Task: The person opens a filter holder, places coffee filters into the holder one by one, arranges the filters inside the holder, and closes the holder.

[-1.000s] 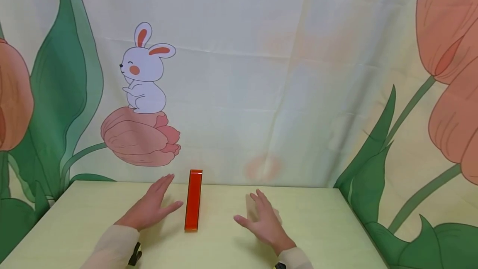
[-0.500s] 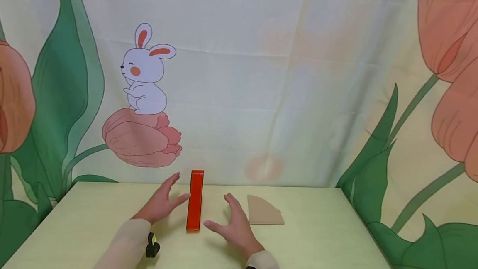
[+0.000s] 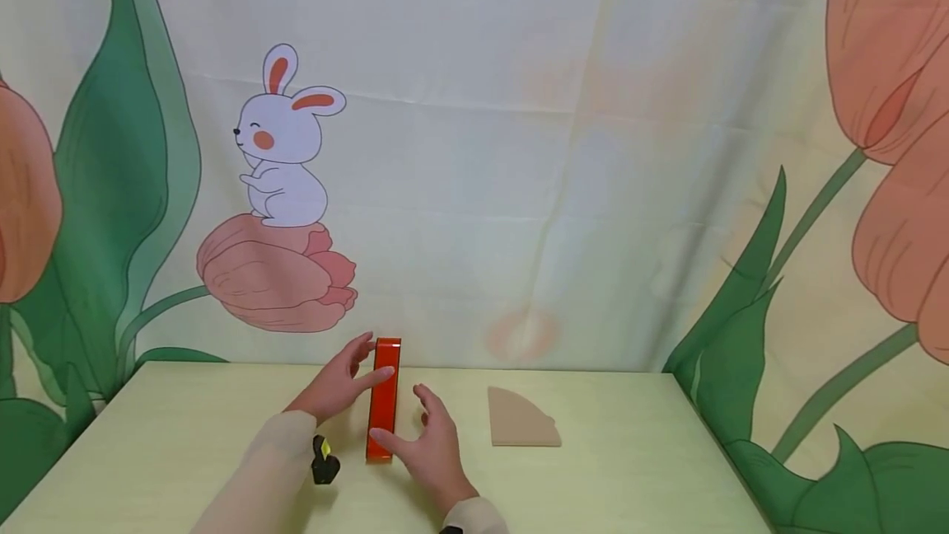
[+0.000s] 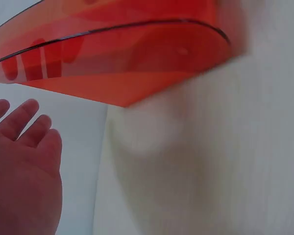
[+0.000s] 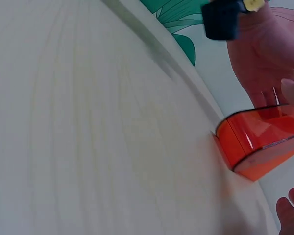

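Observation:
A narrow, see-through red box (image 3: 383,414) with dark edge lines and one rounded side stands on the table. My left hand (image 3: 337,386) is at its left, thumb reaching across the near face in the head view. From the right, my right hand (image 3: 432,447) comes close, its thumb over the box's lower front. Fingers on both hands are loosely spread, and neither grips the box; whether the thumbs touch it I cannot tell. The left wrist view has the left hand (image 4: 24,176) below the red box (image 4: 137,54). Right-hand fingertips (image 5: 291,203) show at the right wrist view's lower right.
A flat tan quarter-circle piece (image 3: 521,423) lies on the pale table (image 3: 630,468), right of the hands. Behind the table hangs a cloth (image 3: 474,147) printed with a rabbit and tulips. A small black device (image 3: 324,461) sits at the left wrist.
Both hands have closed in on the red box, the left moving right and the right moving left. The tan piece, earlier partly covered by the right hand, is now uncovered. The box stays put.

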`<state>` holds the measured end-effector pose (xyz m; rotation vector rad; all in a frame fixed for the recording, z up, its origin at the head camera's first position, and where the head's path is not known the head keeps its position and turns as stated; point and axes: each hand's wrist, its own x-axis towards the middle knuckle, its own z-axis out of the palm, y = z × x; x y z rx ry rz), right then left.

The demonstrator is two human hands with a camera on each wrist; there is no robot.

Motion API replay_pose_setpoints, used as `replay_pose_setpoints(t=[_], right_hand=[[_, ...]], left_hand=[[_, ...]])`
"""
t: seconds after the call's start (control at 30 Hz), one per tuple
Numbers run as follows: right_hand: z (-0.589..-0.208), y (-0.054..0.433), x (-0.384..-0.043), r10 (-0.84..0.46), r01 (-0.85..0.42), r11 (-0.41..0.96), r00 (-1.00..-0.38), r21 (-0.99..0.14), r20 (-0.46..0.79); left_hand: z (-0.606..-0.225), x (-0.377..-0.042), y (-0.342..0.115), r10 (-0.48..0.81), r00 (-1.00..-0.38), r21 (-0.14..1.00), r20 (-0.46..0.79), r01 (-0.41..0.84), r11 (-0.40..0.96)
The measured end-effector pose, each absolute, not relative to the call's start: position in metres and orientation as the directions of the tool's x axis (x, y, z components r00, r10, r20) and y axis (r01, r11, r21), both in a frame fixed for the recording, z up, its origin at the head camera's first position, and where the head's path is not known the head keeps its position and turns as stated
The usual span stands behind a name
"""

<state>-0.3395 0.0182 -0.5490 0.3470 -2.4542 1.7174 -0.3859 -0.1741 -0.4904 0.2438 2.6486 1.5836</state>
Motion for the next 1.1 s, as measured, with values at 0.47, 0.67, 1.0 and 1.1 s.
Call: replay_pose_setpoints(t=[0.47,0.67,1.0,1.1], right_hand=[[-0.556,-0.014,-0.341,0.027,-0.151,0.233,-0.986,-0.961,0.162],[-0.549,-0.018,-0.338,0.037,-0.132,0.252,-0.989,-0.959,0.146],[-0.549,-0.022,-0.342,0.025,-0.101,0.23,-0.994,-0.968,0.11],[-0.549,-0.021,-0.344,0.023,-0.111,0.227,-0.993,-0.968,0.119]], left_hand=[[-0.49,-0.404,-0.164,0.198,-0.98,0.917,0.002,0.081,0.392],[-0.491,-0.406,-0.161,0.197,-0.979,0.924,0.044,0.115,0.365],[-0.492,-0.409,-0.159,0.18,-0.983,0.939,0.03,0.09,0.331],[-0.492,-0.409,-0.159,0.175,-0.984,0.941,0.037,0.093,0.326]])
